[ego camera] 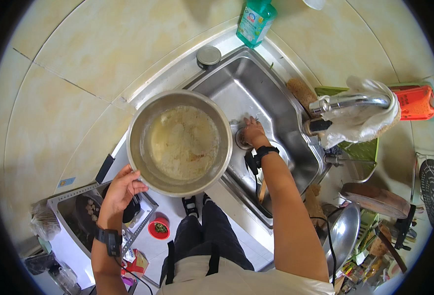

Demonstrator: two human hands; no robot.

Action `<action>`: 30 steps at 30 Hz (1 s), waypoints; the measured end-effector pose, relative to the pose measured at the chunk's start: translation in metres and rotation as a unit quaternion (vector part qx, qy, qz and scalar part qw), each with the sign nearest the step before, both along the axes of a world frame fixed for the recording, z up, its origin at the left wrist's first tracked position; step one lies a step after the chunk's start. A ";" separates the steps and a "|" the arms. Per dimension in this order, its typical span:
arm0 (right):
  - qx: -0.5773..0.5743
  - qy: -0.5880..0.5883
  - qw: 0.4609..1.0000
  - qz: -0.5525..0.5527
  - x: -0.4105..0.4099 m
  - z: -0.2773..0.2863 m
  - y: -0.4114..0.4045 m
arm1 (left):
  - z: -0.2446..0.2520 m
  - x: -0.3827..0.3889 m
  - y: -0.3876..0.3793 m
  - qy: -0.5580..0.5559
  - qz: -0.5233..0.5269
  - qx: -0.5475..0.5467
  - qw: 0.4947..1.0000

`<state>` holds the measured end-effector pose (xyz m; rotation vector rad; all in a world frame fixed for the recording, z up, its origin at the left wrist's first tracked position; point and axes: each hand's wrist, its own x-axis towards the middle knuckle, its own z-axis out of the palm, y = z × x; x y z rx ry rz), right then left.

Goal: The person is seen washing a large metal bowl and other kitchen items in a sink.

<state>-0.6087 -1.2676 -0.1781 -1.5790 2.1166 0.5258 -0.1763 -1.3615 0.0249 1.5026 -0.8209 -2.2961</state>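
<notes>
A wide metal basin [224,147] holds cloudy yellowish liquid with pale scum and a few reddish bits. My left hand [128,186] grips its near left rim, thumb on top and fingers curled below. My right hand [254,132] is down in the stainless steel sink [239,92], just beside the drain [242,139]. Its fingers touch the sink floor, where small dark scraps lie; whether they pinch anything is hard to see. Under my right forearm, a white round dish [281,151] and a wooden handle [262,191] are partly hidden.
A green detergent bottle [255,25] and a lidded tin [208,57] stand behind the sink. The chrome faucet [361,100], draped with a white cloth [364,125], is on the right. A chopping board [375,199] and metal bowl [344,232] crowd the right side. A red tub [159,228] sits below.
</notes>
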 end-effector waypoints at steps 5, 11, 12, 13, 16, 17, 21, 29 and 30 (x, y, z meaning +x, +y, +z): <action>0.002 0.016 0.999 -0.033 -0.017 -0.048 0.001 | -0.002 -0.008 0.000 0.007 0.002 0.006 1.000; 0.095 0.063 0.990 0.084 0.005 -0.013 -0.012 | -0.003 0.005 0.000 0.000 0.012 0.006 1.000; 0.048 0.068 0.994 0.074 0.003 -0.010 -0.008 | -0.003 0.004 0.000 0.002 0.011 0.007 1.000; -0.001 0.073 0.995 0.064 0.002 -0.005 -0.005 | -0.003 0.001 -0.002 0.006 0.010 0.008 1.000; -0.098 0.068 0.993 0.016 -0.003 0.024 -0.004 | 0.004 -0.002 -0.004 0.014 0.007 0.011 1.000; -0.141 0.049 0.989 -0.015 -0.003 0.035 -0.006 | 0.004 -0.002 -0.004 0.011 0.004 0.011 1.000; -0.307 0.052 0.950 0.023 -0.017 0.086 -0.006 | 0.005 -0.003 -0.003 0.025 0.001 0.013 1.000; -0.427 -0.019 0.880 0.207 -0.005 0.186 -0.065 | 0.003 0.002 0.002 0.031 -0.005 0.021 0.999; -0.416 -0.012 0.876 0.244 0.003 0.197 -0.079 | 0.000 0.003 0.002 0.030 -0.001 0.025 0.999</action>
